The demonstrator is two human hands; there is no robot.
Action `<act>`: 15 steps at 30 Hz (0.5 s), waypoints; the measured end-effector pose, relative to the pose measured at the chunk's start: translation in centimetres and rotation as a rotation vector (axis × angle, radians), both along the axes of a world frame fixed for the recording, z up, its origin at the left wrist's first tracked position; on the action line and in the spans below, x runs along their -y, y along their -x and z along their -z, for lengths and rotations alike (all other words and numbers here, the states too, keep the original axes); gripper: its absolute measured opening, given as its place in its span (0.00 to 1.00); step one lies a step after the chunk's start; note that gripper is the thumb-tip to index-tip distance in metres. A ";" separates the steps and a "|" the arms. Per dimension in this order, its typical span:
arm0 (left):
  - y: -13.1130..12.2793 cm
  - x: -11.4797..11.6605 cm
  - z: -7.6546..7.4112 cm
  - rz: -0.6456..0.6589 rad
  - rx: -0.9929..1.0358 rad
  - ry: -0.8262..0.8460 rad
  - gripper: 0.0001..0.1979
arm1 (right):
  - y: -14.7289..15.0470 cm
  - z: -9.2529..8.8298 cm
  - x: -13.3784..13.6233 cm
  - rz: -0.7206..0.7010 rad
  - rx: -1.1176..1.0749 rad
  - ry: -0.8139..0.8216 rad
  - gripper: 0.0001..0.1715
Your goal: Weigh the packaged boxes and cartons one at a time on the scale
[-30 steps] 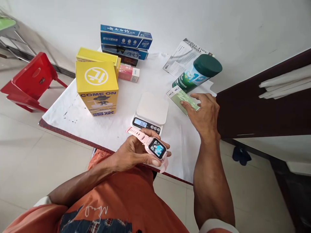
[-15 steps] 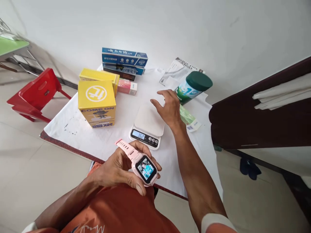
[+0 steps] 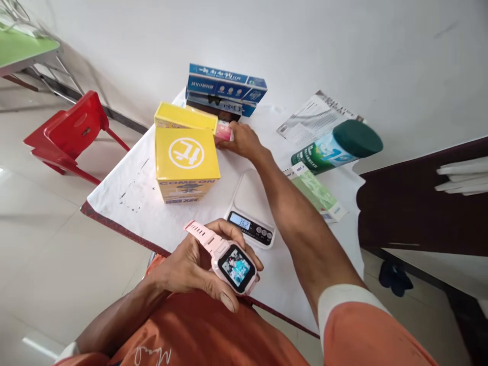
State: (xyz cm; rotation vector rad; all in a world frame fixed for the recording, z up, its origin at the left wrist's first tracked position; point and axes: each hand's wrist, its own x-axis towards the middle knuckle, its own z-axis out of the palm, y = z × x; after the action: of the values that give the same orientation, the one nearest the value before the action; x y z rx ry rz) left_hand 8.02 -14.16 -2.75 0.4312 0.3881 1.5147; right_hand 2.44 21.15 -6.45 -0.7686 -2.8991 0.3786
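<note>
Watch (image 3: 237, 268) of pale pink plastic, with a lit square screen and a holed strap, is pinched between the thumb and fingers of the person's left hand (image 3: 204, 269), near the front edge of the white-covered desk (image 3: 114, 203). Just beyond sits a flat white plastic scale (image 3: 246, 198), its display reading 362, partly behind the right forearm. To its left stands a yellow cardboard box (image 3: 186, 157) with a round white logo; to its right, a pale green-and-white carton (image 3: 318, 192) lies just beside a canister (image 3: 330, 150) with a dark green lid. Past the scale, the right hand (image 3: 246, 141) touches the right end of a small pink-and-white cardboard box (image 3: 223, 131); whether its fingers grip cannot be told. Farther back are long blue cartons (image 3: 226, 87).
</note>
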 end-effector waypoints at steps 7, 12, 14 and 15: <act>0.1 -0.3 -1.0 0.043 0.002 -0.080 0.34 | -3.9 0.0 -2.0 0.015 -0.171 -0.016 0.38; -0.8 -0.5 -2.0 0.164 -0.012 -0.093 0.36 | -7.4 -1.8 -1.9 0.076 -0.206 -0.049 0.36; -1.3 -0.5 -2.3 0.204 0.019 -0.101 0.37 | -8.6 -2.4 -1.4 0.100 -0.221 -0.047 0.35; -1.6 -0.4 -2.5 0.218 0.040 -0.105 0.37 | -9.2 -2.7 -1.0 0.106 -0.234 -0.045 0.34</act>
State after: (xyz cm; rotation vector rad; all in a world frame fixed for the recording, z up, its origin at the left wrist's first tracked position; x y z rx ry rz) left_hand 9.58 -13.77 -0.26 0.5088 0.2231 1.3322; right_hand 11.66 22.11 -3.71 -0.8080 -2.6289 0.3636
